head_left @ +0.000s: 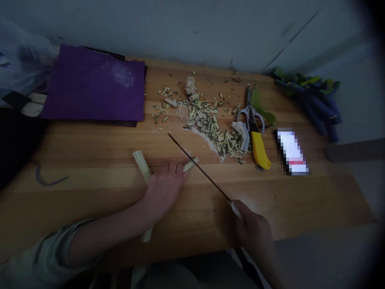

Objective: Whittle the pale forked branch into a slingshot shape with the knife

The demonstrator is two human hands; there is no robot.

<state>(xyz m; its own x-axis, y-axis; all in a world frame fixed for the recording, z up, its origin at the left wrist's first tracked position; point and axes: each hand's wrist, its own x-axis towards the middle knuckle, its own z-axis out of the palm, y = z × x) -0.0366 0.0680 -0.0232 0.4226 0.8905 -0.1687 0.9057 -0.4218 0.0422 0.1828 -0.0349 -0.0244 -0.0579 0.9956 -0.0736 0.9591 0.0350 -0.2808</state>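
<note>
My left hand [165,182] presses down on a pale, peeled wooden stick [191,163], fingers closed round it. Only the stick's right end shows beyond my fingers. Across that end lies a long thin blade [207,177], seen nearly edge-on; whether it touches the wood I cannot tell. My right hand [252,224] grips the blade's pale, wrapped-looking handle [236,210]; whether it is a knife or a saw is unclear. A second pale stick [141,163] passes beneath my left wrist, its lower end showing near the table's front edge.
A heap of wood shavings [204,120] and short wood chunks [190,86] lie beyond my hands. Scissors [249,114], a yellow-handled tool [259,150] and a phone [292,152] are at right. Purple sheet [99,88] lies back left; a dark bundle [319,100] back right. A wall stands behind.
</note>
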